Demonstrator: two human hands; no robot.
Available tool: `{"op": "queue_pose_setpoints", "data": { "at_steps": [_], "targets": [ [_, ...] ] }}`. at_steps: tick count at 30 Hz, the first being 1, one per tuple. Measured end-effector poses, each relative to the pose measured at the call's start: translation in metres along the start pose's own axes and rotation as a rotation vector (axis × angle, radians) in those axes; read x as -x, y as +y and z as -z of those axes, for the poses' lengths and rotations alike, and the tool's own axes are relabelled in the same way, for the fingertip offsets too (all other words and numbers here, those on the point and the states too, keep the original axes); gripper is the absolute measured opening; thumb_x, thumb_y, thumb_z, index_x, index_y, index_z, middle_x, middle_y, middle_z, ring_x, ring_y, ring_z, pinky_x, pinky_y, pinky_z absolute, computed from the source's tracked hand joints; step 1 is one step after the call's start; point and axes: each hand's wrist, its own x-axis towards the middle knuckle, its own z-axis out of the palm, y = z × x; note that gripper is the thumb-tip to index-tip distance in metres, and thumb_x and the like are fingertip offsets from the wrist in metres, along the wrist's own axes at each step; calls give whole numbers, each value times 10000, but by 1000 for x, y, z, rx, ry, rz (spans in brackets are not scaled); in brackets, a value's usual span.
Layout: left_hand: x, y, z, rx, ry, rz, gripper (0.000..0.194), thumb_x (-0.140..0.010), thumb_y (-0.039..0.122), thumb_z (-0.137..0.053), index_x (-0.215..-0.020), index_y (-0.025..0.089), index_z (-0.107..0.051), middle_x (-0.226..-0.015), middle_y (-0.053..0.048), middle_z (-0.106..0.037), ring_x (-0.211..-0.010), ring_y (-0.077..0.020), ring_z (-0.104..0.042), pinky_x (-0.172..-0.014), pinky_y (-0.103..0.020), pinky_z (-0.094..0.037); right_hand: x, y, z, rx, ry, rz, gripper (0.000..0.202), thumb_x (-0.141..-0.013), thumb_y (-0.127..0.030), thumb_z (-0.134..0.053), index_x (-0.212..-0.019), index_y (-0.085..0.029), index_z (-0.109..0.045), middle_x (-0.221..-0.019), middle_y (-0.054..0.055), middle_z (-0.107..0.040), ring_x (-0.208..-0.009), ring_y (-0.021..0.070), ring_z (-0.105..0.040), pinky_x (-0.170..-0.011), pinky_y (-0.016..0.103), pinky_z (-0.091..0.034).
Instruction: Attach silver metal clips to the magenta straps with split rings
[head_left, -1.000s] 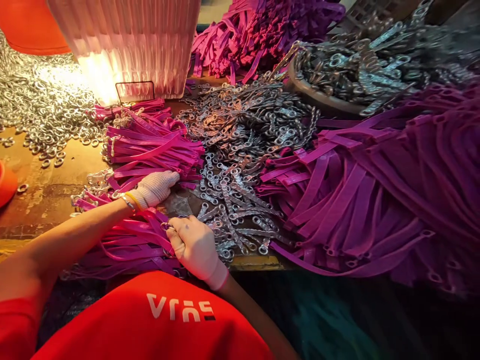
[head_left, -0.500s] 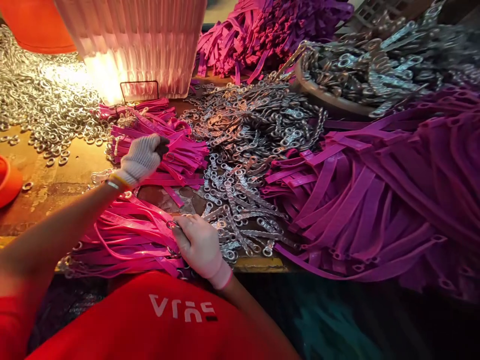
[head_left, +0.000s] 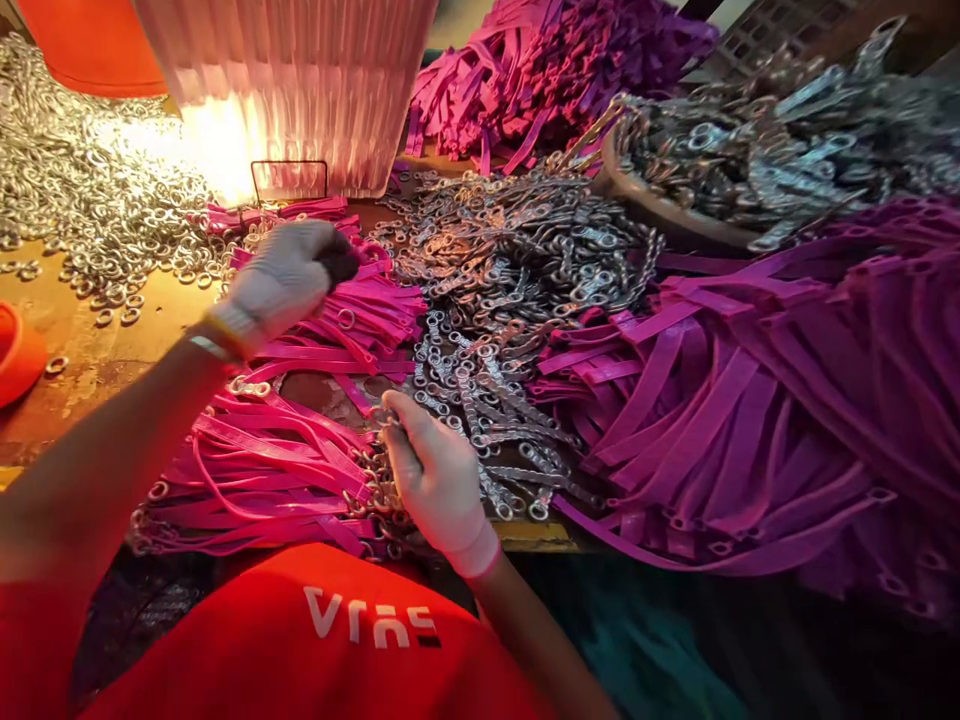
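My left hand point(head_left: 292, 270), in a pale knitted glove with dark fingertips, is closed above a middle bundle of pink straps point(head_left: 375, 320); what its fingers hold, if anything, is hidden. Lower and to the right, my right hand point(head_left: 442, 480) wears a white glove. Its thumb and fingers pinch a small metal link point(head_left: 386, 415). Under and left of that hand lies a nearer bundle of pink straps point(head_left: 277, 460) with metal rings at the ends. Loose twisted metal links point(head_left: 480, 400) spread just beyond it.
Metal rings point(head_left: 112, 230) heap at the left, near an orange container point(head_left: 19, 355). A ribbed translucent panel point(head_left: 300, 90) stands behind, lit by a lamp. Metal links overfill a basin point(head_left: 667, 215) at back right. Purple straps point(head_left: 712, 400) pile along the right.
My right hand has moved up and right off the near strap bundle, baring the ringed ends. My left hand has shifted slightly up and right. The view has shifted a little.
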Motion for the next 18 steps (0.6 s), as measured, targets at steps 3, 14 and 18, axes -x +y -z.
{"op": "queue_pose_setpoints", "data": {
  "at_steps": [3, 14, 18],
  "targets": [
    [66, -5, 1, 514, -106, 170, 371, -995, 382, -393, -1142, 135, -628, -793, -53, -637, -543, -76, -502, -531, -235, -407, -15, -10, 10, -92, -46, 20, 342, -1045, -315, -412, -1304, -213, -610, -1006, 83, -748, -888, 202, -688, -826, 319, -521],
    [155, 5, -55, 780, -249, 210, 328, -947, 412, -498, -701, 195, -498, -585, 21, -493, -512, -102, -406, -474, -232, -325, -8, -37, 3, 211, -144, 207, 267, -1022, -258, -427, -1122, -202, -668, -793, 38, -695, -704, 173, -623, -640, 293, -375],
    [154, -12, -61, 569, -260, -14, 136, -870, 222, -512, -802, 170, -617, -769, -18, -641, -686, -137, -522, -624, -239, -419, 1, -35, 0, 451, -90, 354, 292, -994, -199, -402, -1114, -158, -664, -690, 38, -621, -595, 189, -507, -569, 354, -250]
  ]
}}
